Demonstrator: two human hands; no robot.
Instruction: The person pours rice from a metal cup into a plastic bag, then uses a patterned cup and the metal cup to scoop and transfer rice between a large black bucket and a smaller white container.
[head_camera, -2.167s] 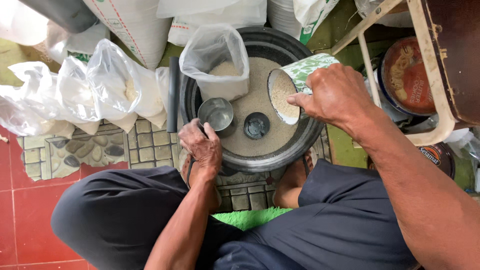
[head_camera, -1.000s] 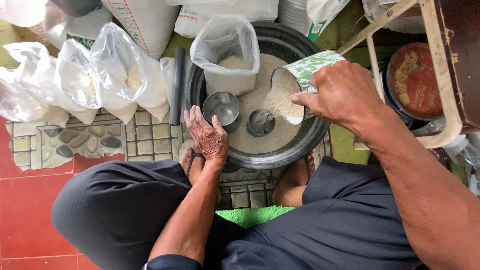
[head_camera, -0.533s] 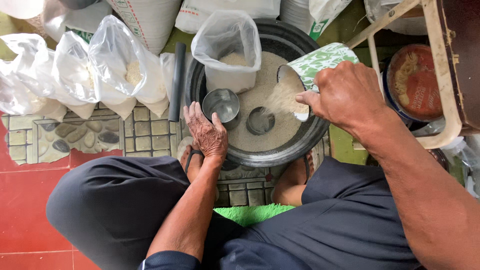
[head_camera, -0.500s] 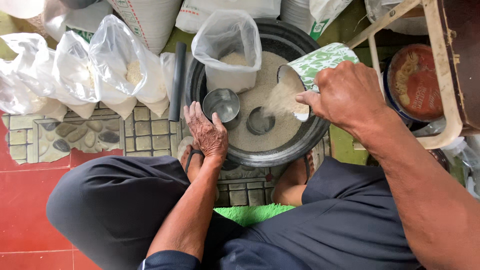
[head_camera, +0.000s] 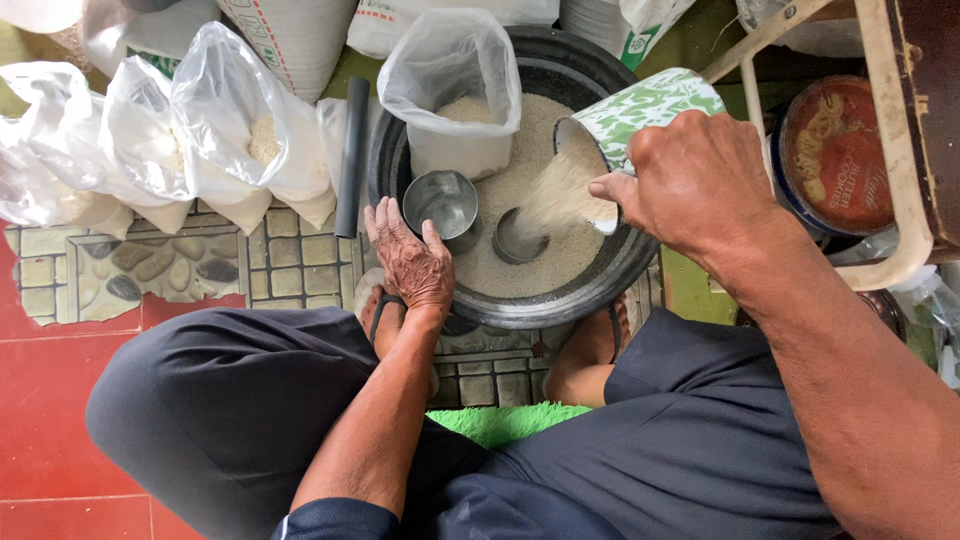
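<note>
The right hand (head_camera: 695, 185) is closed around a green-and-white mug (head_camera: 640, 115), tipped at about two o'clock over the dark basin (head_camera: 560, 300), and rice (head_camera: 560, 195) streams from it toward a small tin (head_camera: 520, 238) sunk in the grain at the basin's centre. The left hand (head_camera: 410, 260) rests open, fingers spread, on the basin's rim at eight o'clock, just beside a steel cup (head_camera: 442, 205). A clear bag (head_camera: 450, 90) of rice stands at twelve o'clock. The stream looks wider than the tin, so grain could overshoot it; a steeper tilt would likely worsen that.
</note>
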